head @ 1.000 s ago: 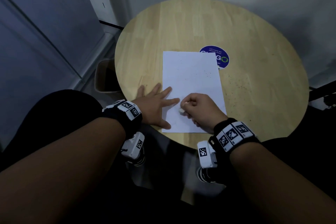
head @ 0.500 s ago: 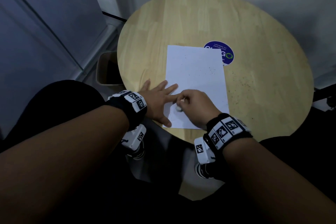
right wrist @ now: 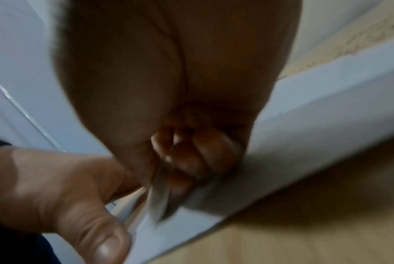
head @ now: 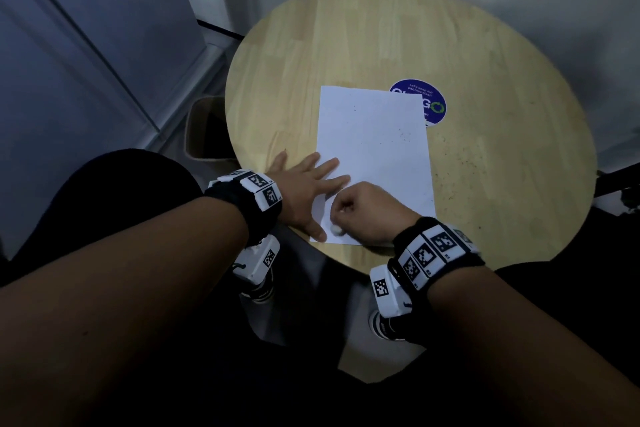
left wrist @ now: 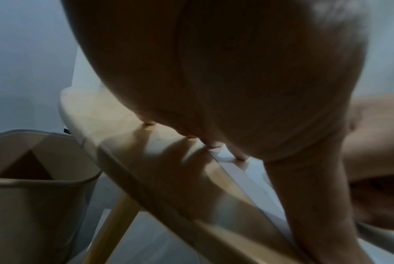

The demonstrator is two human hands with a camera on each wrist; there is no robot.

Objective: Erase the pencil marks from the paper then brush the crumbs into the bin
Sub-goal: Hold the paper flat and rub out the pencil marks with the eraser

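Here the paper lies under both hands, left hand flat, right hand pinching eraser.

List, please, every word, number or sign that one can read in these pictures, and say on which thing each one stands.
"Let's keep our pantries clean": small white line on the round blue sticker on the table; blurred, so uncertain.
"GO": large letters on the same sticker; the paper covers the start of the word.
Square black-and-white code tags on both wristbands: patterns, no readable text.
Paper: only specks, no words.
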